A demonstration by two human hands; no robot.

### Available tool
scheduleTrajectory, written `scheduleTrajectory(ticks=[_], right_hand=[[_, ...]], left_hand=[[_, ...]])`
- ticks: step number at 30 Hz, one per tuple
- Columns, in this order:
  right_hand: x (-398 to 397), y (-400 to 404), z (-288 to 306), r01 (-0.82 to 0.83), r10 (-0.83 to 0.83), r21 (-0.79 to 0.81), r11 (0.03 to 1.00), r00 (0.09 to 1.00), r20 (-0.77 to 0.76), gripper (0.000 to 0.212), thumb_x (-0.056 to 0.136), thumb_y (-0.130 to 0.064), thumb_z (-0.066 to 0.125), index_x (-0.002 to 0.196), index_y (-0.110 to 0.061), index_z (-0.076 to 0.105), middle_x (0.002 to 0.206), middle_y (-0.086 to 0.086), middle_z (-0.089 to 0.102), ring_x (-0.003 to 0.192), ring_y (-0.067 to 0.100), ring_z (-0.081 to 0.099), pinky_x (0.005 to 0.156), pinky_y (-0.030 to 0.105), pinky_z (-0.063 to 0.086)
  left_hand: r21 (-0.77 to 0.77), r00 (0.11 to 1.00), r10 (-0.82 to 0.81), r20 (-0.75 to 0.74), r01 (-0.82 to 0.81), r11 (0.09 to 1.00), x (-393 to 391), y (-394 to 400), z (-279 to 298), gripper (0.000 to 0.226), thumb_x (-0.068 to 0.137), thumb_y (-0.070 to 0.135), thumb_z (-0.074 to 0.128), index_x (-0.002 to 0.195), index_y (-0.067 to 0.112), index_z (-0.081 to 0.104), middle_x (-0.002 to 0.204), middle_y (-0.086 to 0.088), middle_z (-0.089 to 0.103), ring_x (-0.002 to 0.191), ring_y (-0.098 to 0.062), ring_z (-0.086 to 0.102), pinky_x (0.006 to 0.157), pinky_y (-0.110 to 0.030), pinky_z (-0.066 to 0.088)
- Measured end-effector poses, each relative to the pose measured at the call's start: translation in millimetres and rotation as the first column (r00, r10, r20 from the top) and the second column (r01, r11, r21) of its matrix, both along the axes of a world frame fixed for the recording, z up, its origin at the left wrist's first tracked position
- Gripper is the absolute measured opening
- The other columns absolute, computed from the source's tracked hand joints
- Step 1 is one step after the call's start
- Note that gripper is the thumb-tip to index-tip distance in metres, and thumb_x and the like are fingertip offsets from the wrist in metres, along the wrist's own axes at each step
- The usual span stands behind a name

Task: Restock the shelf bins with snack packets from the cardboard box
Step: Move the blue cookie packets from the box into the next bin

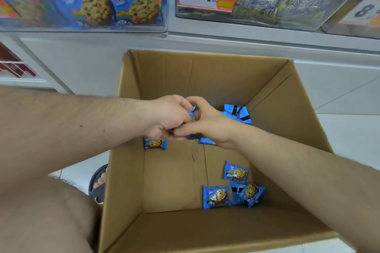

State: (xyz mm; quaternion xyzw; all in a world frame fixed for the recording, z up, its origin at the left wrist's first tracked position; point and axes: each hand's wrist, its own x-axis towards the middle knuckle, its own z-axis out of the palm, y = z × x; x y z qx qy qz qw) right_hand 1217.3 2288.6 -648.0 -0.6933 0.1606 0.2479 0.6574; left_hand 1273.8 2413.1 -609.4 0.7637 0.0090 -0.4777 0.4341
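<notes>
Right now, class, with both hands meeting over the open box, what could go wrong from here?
1. Both the left hand and right hand bunch several blue packets together; one might slip back into the cardboard box.
2. Squeezing that bunch could crush the biscuits inside.
3. Loose packets near the box's front corner lie under the right forearm and might be overlooked.
</notes>
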Motion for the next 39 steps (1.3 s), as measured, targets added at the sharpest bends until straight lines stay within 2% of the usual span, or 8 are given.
scheduleTrajectory(ticks=[4,7,12,19,24,30,35,39], right_hand=[[2,-54,-44,0.173,-0.174,-0.024,0.985,0.951,-0.255,0.038,0.072,-0.038,0.068,0.105,-0.023,0.06,0.097,0.007,0.061,0.088,0.023,0.062,0.082,0.038,0.044],[-18,-86,-105,-0.265,0.069,-0.488,0.832,0.921,-0.382,0.011,0.082,-0.024,0.062,0.087,-0.022,0.052,0.081,0.003,0.051,0.074,0.02,0.052,0.059,0.026,0.038],[-51,-105,-166,-0.775,0.326,-0.608,0.173,0.627,-0.707,0.071,0.069,-0.047,0.078,0.124,-0.012,0.047,0.111,0.002,0.057,0.098,0.022,0.057,0.074,0.032,0.048],[-64,-100,-190,-0.732,0.461,-0.68,-0.044,0.589,-0.664,0.069,0.079,-0.036,0.076,0.133,-0.014,0.039,0.128,0.004,0.056,0.111,0.024,0.058,0.084,0.034,0.045],[-45,-98,-165,-0.713,0.453,-0.669,0.21,0.677,-0.579,0.029,0.078,-0.034,0.071,0.094,-0.019,0.053,0.095,0.002,0.053,0.084,0.017,0.056,0.063,0.03,0.047],[5,-77,-73,-0.111,0.049,-0.335,0.936,0.981,-0.188,0.04,0.068,-0.019,0.086,0.101,-0.024,0.063,0.081,0.013,0.06,0.06,0.017,0.051,0.054,0.021,0.036],[18,-45,36,0.018,-0.039,0.178,0.984,0.993,0.115,0.028,0.075,-0.007,0.072,0.1,-0.009,0.06,0.079,0.01,0.067,0.062,0.014,0.065,0.059,0.027,0.055],[22,-13,100,-0.082,0.261,-0.385,0.919,0.858,0.442,0.038,0.078,-0.037,0.074,0.107,-0.024,0.053,0.072,-0.001,0.059,0.061,0.007,0.05,0.059,0.027,0.045]], left_hand=[[0.073,0.976,-0.089,0.201,0.076,0.994,11,11,-4,0.027,0.087,0.001,0.062,0.1,0.025,0.062,0.092,-0.012,0.055,0.055,-0.02,0.044,0.043,-0.023,0.041],[0.083,0.962,-0.204,0.183,0.192,0.978,13,13,-6,0.027,0.087,0.003,0.064,0.097,0.027,0.063,0.093,-0.012,0.053,0.055,-0.02,0.044,0.046,-0.023,0.044],[0.083,0.947,-0.299,0.118,0.29,0.953,15,17,-16,0.024,0.089,0.007,0.064,0.097,0.03,0.061,0.099,-0.019,0.058,0.053,-0.024,0.05,0.049,-0.026,0.047],[0.045,0.956,-0.252,0.151,0.248,0.968,28,27,-19,0.029,0.085,0.004,0.07,0.099,0.028,0.064,0.097,-0.015,0.064,0.062,-0.028,0.06,0.068,-0.043,0.057],[0.086,0.938,-0.285,0.195,0.273,0.958,39,36,-7,0.038,0.082,-0.007,0.065,0.093,0.029,0.065,0.098,-0.016,0.063,0.059,-0.022,0.057,0.055,-0.028,0.051],[-0.013,0.938,-0.233,0.257,0.244,0.97,50,46,22,0.043,0.083,-0.01,0.065,0.102,0.029,0.061,0.094,-0.016,0.061,0.057,-0.021,0.06,0.053,-0.024,0.05],[-0.08,0.948,-0.198,0.251,0.224,0.971,55,55,48,0.039,0.089,-0.007,0.06,0.105,0.029,0.063,0.113,-0.014,0.058,0.08,-0.022,0.067,0.058,-0.028,0.058],[-0.156,0.958,-0.237,0.162,0.262,0.952,49,59,64,0.031,0.09,-0.006,0.059,0.105,0.02,0.064,0.109,-0.009,0.06,0.081,-0.019,0.067,0.07,-0.031,0.061]])
